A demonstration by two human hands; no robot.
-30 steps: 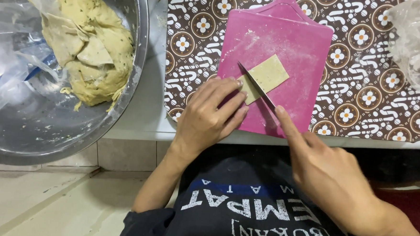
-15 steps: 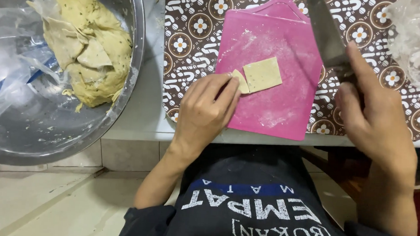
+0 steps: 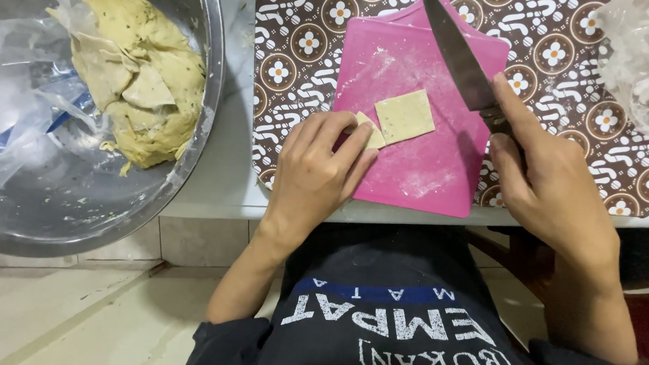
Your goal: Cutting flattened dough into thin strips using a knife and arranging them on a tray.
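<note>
Right hand point(image 3: 546, 187) clenched on knife point(image 3: 457, 52), blade raised. Left hand point(image 3: 318, 167) lies flat, grasping nothing, fingertips pinning strip point(image 3: 371, 131) beside dough square point(image 3: 405, 116). Risk: descending blade nicks fingertips; strip may slide.

1. Two hands: the left hand point(image 3: 314, 171) at the pink cutting board's near left edge, the right hand point(image 3: 543, 183) at its right edge.
2. One pink cutting board point(image 3: 421, 169).
3. One knife point(image 3: 457, 52), over the board's right side.
4. Two flat dough pieces on the board: a square piece point(image 3: 405, 116) and a smaller piece point(image 3: 372, 133).
5. One metal bowl point(image 3: 109, 201), left of the board.
6. One dough lump point(image 3: 141, 84), in the bowl.
</note>
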